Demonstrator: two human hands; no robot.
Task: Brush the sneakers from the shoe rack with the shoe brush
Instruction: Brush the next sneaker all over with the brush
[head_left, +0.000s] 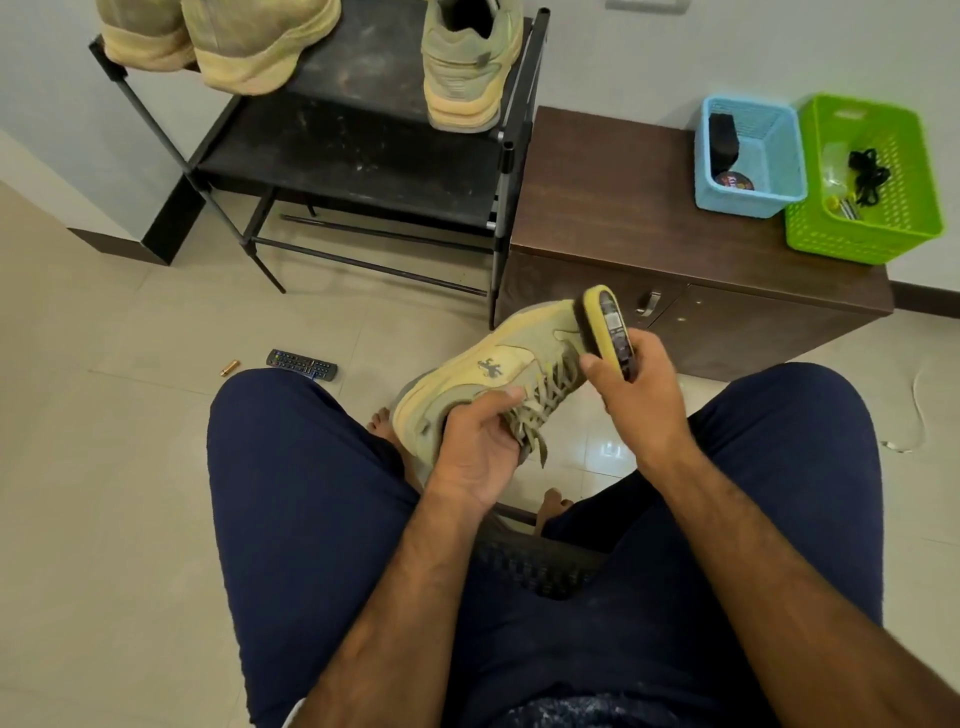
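Right hand (631, 387) curled round the shoe brush (605, 322), bristles on the toe of the sneaker (498, 369) my left hand (478, 447) grips at its collar above my knees, I judge brushing under way, with three more sneakers (467, 67) on the shoe rack (363, 156) perhaps yet to do.

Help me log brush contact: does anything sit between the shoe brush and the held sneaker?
Nothing visible does. The shoe brush, gripped by the right hand, looks pressed against the toe of the sneaker, which the left hand holds near its collar.
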